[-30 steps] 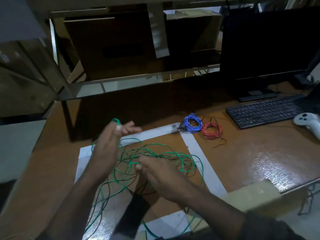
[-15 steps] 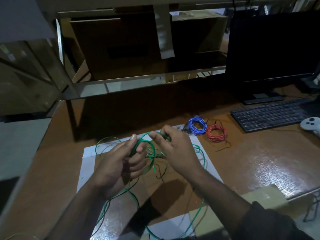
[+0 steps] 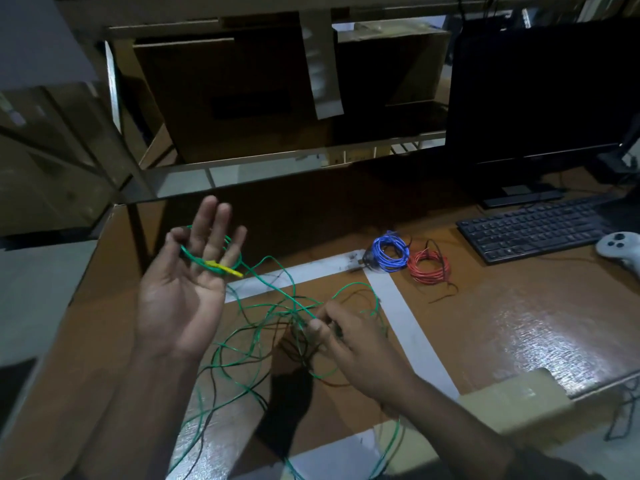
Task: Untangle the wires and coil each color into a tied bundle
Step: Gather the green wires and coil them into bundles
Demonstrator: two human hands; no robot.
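Lifted and spread flat since half a second ago, left hand (image 3: 180,292) wearing green wire (image 3: 273,299) loops round straight fingers (image 3: 211,233), right hand (image 3: 349,344) pinching a strand below them; winding on, next wrap needing slack fed up.

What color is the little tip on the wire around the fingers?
Yellow tip, on the green wire; head view shows it.

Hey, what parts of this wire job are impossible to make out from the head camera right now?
- Green wire: its lower loops leave the bottom edge.
- Right hand: fingertips curl under, hiding which strands it pinches.
- Dark wire: dim and thin, its path is lost in the tangle.
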